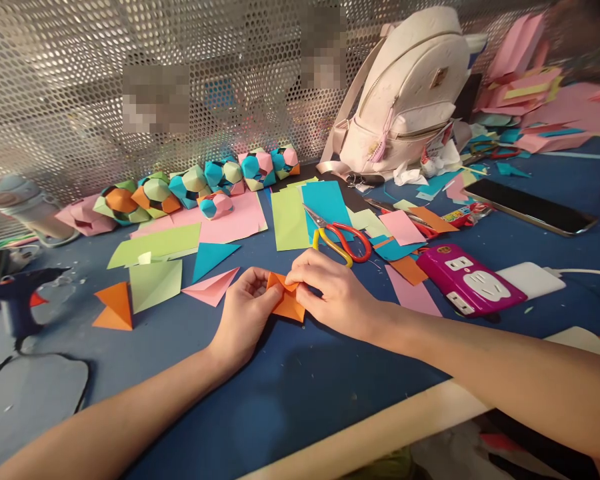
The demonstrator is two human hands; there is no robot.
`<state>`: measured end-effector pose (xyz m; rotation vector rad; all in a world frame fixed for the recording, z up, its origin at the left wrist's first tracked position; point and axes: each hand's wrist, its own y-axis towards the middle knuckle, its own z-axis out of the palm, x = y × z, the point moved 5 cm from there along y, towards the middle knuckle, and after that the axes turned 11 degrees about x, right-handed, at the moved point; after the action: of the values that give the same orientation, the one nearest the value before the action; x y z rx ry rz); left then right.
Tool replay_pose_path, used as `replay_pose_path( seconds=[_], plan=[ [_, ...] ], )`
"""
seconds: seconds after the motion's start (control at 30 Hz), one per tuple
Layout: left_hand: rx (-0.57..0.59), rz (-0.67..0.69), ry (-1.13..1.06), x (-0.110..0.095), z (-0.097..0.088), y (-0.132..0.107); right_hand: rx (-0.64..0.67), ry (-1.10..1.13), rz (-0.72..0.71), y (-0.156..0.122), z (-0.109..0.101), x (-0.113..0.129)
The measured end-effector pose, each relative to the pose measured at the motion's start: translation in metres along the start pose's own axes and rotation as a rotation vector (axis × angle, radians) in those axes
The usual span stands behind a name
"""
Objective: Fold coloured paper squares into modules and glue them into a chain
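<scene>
Between my two hands is a small orange piece of folded paper, held just above the blue table. My left hand pinches its left side, thumb on top. The fingers of my right hand are closed on its upper right part and hide some of the folds. Left of my hands lie a folded pink paper piece, a blue paper triangle, a creased light green square and a folded orange piece. Scissors with red and yellow handles rest beyond my right hand.
Several paper balls line the mesh panel at the back. A pale backpack stands behind, with a phone and a purple power strip to the right. A glue gun with a cord is at left.
</scene>
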<state>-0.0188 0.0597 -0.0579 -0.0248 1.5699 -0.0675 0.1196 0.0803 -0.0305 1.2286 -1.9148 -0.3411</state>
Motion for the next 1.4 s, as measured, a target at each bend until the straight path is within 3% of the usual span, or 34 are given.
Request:
replay_pose_path(
  seconds=[0.23, 0.37, 0.53, 0.63, 0.93, 1.13, 1.3, 1.4],
  plan=[
    [-0.008, 0.008, -0.016, -0.002, 0.000, 0.000, 0.036, 0.021, 0.003, 0.001, -0.003, 0.004],
    [-0.007, 0.030, 0.022, -0.004, 0.000, 0.001, 0.034, 0.157, 0.148, 0.004, -0.004, -0.001],
    [-0.021, 0.061, 0.047, -0.002, -0.002, 0.002, 0.107, 0.368, 0.434, 0.003, 0.003, -0.014],
    [-0.016, 0.061, 0.052, -0.001, -0.002, 0.002, 0.136, 0.436, 0.505, 0.002, 0.006, -0.016],
    [-0.018, 0.049, 0.060, 0.001, -0.004, 0.004, 0.178, 0.463, 0.536, 0.003, 0.005, -0.013],
    [-0.008, 0.041, 0.125, 0.002, -0.003, 0.003, 0.051, 0.415, 0.519, 0.004, -0.004, -0.019],
    [-0.036, 0.044, 0.210, 0.000, -0.002, 0.001, 0.045, 0.433, 0.560, 0.002, 0.003, -0.020],
    [-0.033, 0.034, 0.223, -0.001, -0.001, 0.000, 0.040, 0.375, 0.515, 0.002, 0.005, -0.017]
  ],
)
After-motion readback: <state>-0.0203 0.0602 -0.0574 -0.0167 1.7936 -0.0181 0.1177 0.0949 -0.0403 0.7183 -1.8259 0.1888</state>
